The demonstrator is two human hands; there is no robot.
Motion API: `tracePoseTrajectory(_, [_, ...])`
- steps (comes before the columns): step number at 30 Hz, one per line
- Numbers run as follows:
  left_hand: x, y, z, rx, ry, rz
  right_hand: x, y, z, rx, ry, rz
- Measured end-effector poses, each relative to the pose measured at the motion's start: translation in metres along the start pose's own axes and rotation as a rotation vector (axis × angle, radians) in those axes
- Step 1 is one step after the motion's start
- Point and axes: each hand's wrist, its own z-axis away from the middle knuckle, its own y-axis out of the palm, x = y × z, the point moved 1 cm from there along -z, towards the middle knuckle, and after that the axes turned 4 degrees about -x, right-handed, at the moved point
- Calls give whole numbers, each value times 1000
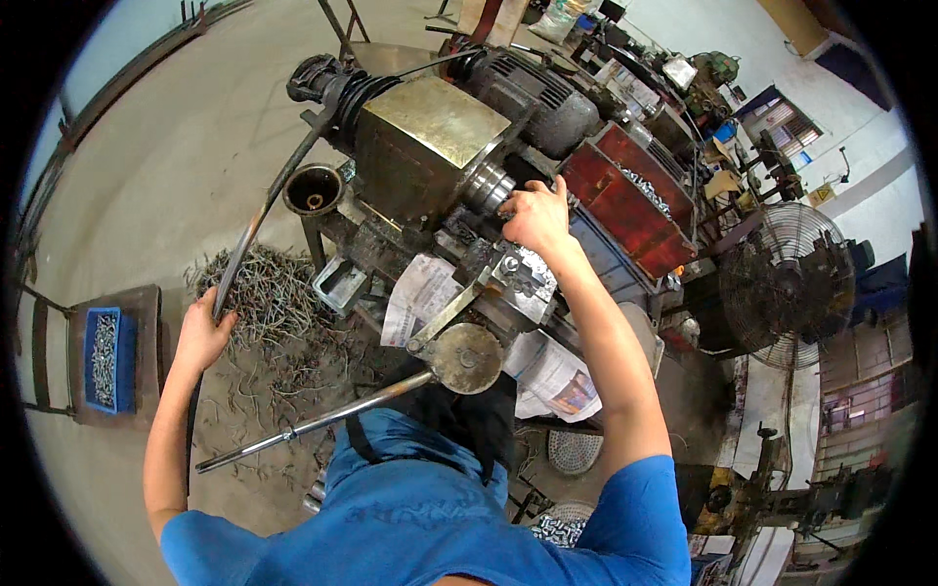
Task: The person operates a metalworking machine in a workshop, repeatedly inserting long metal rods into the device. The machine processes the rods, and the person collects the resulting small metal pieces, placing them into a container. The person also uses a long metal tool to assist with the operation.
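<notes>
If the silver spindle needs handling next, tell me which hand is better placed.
Probably the right hand: its fingers are at the end of the silver spindle. The left hand is out to the side, around the long bar.

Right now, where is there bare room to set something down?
Bare floor lies beyond the blue bin and shavings pile; the brassy housing top, between pulley and motor, also looks free. It is crowded around the spindle and right hand.
</notes>
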Motion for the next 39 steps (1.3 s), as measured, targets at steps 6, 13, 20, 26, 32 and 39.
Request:
tracePoseTrajectory(6, [-2, -4, -1, 9, -46, -179, 7, -3, -5, 49, 51, -55])
tracePoseTrajectory(13, [131, -59, -109, -174, 166, -864, 0, 1, -3, -37, 89, -112])
tracePoseTrajectory(20, [169, -52, -138, -192, -46, -772, 7, -17, 14, -113, 78, -151])
tracePoseTrajectory(26, [58, 65, -97, -501, 256, 99, -29, -63, 134, -545, 127, -281])
tracePoseTrajectory(32, [-3, 238, -94, 249, 119, 83, -82, -27, 309, -330, 586, -385])
tracePoseTrajectory(39, [-10, 225, -151, 434, 472, -774, -129, 8, 497, -174, 963, -159])
